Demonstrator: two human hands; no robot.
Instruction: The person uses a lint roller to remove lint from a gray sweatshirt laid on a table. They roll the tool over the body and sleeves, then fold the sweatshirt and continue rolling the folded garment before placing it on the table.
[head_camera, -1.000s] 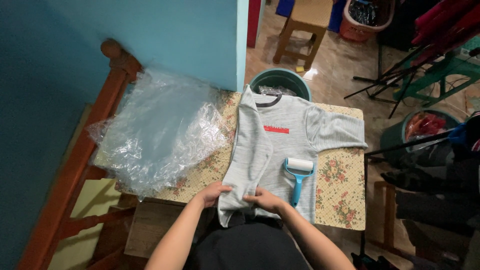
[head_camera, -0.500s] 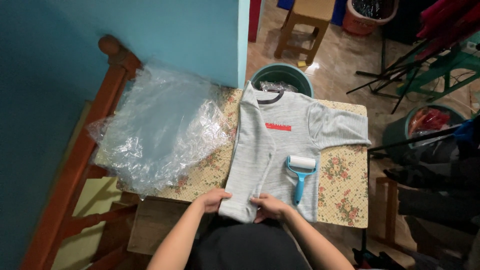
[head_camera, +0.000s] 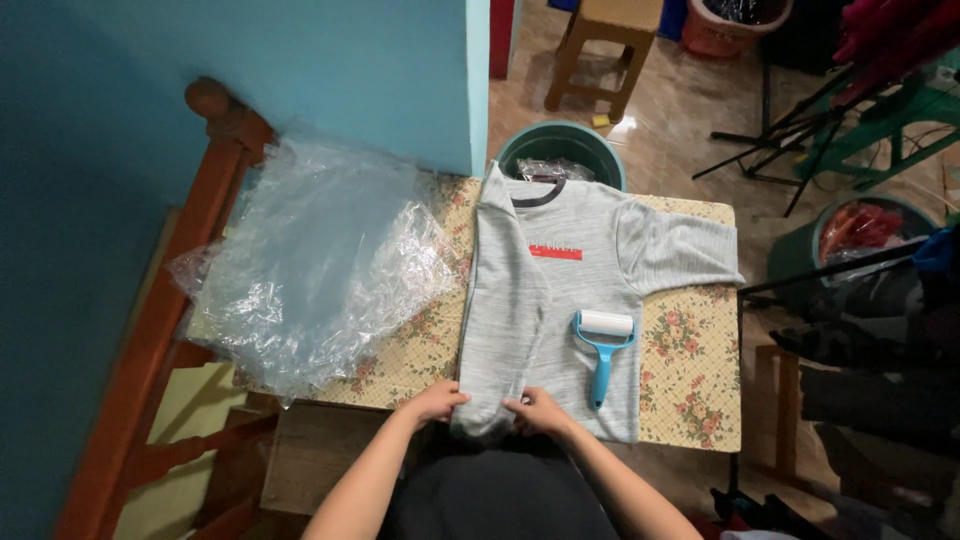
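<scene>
Grey knit long-sleeved sweatshirt (head_camera: 560, 300) is pinched at its near hem by left hand (head_camera: 435, 403) and right hand (head_camera: 535, 410); fold edge is best kept straight, blue-handled lint roller (head_camera: 603, 350) lifted off first.

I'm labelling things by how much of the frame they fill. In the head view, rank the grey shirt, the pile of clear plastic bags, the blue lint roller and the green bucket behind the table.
1. and 2. pile of clear plastic bags and grey shirt: look alike, so unranked.
3. green bucket: partly hidden and farther away, so unsure.
4. blue lint roller.
</scene>
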